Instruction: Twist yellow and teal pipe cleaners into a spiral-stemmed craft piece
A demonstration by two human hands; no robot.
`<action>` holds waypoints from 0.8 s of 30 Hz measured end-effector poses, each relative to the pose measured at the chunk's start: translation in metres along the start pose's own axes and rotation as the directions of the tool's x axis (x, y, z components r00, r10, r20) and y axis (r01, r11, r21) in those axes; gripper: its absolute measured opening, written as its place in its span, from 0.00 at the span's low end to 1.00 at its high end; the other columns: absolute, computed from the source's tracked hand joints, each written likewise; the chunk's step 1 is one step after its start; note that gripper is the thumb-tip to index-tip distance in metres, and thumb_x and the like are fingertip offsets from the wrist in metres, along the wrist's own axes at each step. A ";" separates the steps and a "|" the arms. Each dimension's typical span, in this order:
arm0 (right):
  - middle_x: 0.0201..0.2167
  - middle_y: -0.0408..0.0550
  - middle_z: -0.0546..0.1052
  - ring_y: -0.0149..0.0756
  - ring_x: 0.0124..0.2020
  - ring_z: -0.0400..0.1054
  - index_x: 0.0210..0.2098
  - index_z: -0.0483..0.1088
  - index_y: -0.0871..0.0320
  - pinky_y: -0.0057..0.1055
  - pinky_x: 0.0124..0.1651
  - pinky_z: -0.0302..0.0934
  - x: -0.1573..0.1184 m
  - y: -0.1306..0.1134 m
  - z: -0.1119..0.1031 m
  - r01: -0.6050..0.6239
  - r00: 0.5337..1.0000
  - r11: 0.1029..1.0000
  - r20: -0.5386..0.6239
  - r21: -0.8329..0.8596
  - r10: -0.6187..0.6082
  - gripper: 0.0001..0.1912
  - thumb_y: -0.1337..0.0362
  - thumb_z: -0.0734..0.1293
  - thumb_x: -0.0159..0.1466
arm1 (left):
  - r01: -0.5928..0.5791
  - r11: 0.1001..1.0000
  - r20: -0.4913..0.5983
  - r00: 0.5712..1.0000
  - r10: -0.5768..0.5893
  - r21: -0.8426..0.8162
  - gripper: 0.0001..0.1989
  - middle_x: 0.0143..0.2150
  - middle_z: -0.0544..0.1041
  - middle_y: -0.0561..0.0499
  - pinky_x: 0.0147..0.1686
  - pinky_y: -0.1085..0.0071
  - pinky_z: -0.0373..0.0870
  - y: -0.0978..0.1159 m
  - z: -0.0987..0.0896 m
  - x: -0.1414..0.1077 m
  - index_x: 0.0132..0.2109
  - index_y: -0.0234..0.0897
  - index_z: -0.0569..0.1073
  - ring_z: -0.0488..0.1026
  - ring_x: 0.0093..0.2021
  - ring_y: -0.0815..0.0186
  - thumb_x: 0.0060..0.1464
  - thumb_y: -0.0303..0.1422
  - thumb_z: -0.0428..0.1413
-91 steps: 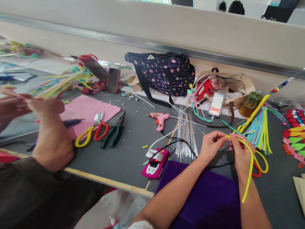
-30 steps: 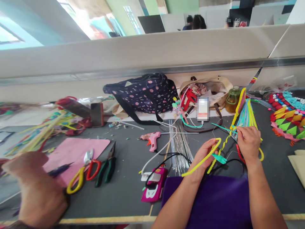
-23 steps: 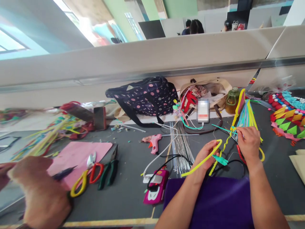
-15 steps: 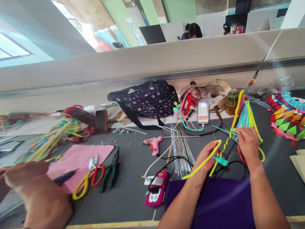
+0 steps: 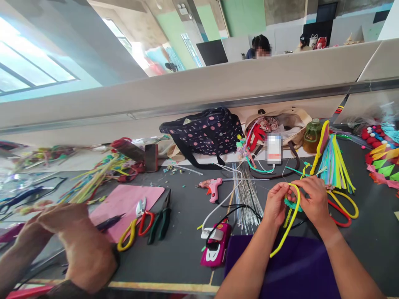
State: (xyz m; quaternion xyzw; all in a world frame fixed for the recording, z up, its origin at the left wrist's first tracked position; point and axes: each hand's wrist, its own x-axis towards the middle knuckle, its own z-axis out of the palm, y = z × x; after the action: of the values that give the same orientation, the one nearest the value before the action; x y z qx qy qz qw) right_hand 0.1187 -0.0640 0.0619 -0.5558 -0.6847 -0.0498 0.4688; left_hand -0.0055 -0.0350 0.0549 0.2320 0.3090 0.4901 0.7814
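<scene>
A bent yellow pipe cleaner [image 5: 289,232] hangs in a hook shape between my two hands, its lower end pointing toward me. My left hand [image 5: 277,203] is pinched round it and a small green piece [image 5: 292,203]. Close beside, my right hand [image 5: 313,199] has its thumb and fingers pressed on the same yellow work. A twisted yellow stem [image 5: 288,216] shows below the green piece. Behind my right hand stand a yellow-edged pink loop [image 5: 323,137] and a bundle of colored pipe cleaners [image 5: 336,164]. Red and yellow scissor handles [image 5: 351,205] lie to the right.
A pink glue gun [image 5: 213,189], straight wires [image 5: 247,199] and a magenta power strip [image 5: 217,245] lie left of my hands. Bags [image 5: 205,135] and a phone [image 5: 274,148] stand behind. Farther left are pliers [image 5: 162,220], scissors [image 5: 127,236] and a co-worker's hands [image 5: 71,224].
My right hand has come down and left to meet my left hand at the yellow pipe cleaner. The view has shifted left, and the co-worker's hands show more.
</scene>
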 end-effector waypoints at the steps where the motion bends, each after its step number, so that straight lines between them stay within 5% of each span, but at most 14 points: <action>1: 0.33 0.45 0.78 0.38 0.38 0.68 0.38 0.75 0.52 0.37 0.43 0.56 -0.001 0.000 0.001 -0.019 1.000 1.000 -0.006 0.009 0.019 0.07 0.64 0.64 0.66 | -0.002 1.000 -0.004 1.000 0.003 0.013 0.15 0.22 0.71 0.56 0.24 0.78 0.66 0.000 0.000 -0.001 0.29 0.32 0.71 0.63 0.19 0.77 0.39 0.34 0.69; 8: 0.29 0.45 0.77 0.38 0.35 0.68 0.32 0.73 0.54 0.37 0.42 0.60 0.001 0.005 0.000 -0.169 0.985 0.979 -0.021 0.116 0.173 0.10 0.60 0.63 0.66 | 0.007 0.997 0.009 1.000 -0.008 0.082 0.18 0.21 0.70 0.56 0.25 0.74 0.68 -0.002 0.000 -0.003 0.28 0.32 0.70 0.62 0.18 0.76 0.38 0.38 0.70; 15: 0.30 0.44 0.78 0.37 0.36 0.71 0.30 0.75 0.54 0.35 0.43 0.64 0.006 0.004 -0.006 -0.315 0.942 0.874 0.012 0.369 0.335 0.11 0.56 0.65 0.64 | 0.079 0.991 0.143 0.985 -0.094 0.107 0.19 0.20 0.71 0.55 0.31 0.71 0.71 -0.002 -0.002 -0.003 0.28 0.31 0.71 0.62 0.17 0.77 0.38 0.39 0.70; 20: 0.30 0.43 0.78 0.36 0.34 0.71 0.30 0.75 0.55 0.34 0.42 0.64 0.005 0.001 -0.007 -0.405 0.904 0.834 0.030 0.374 0.426 0.11 0.55 0.67 0.62 | 0.114 0.988 0.204 0.970 -0.133 0.101 0.18 0.20 0.71 0.55 0.30 0.72 0.71 0.000 -0.003 -0.002 0.28 0.31 0.72 0.62 0.16 0.77 0.39 0.39 0.70; 24: 0.28 0.43 0.76 0.35 0.31 0.68 0.30 0.72 0.55 0.33 0.38 0.62 0.000 -0.006 -0.003 -0.343 0.927 0.900 -0.055 0.270 0.370 0.11 0.55 0.66 0.63 | 0.082 0.994 0.175 0.980 -0.094 0.077 0.18 0.21 0.71 0.55 0.30 0.73 0.69 0.001 -0.001 -0.002 0.28 0.32 0.72 0.63 0.18 0.77 0.39 0.38 0.70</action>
State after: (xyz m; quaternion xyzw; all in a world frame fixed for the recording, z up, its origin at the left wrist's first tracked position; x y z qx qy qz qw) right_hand 0.1160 -0.0680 0.0659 -0.6034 -0.5464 0.0965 0.5728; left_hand -0.0076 -0.0359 0.0551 0.2879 0.2644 0.4213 0.8183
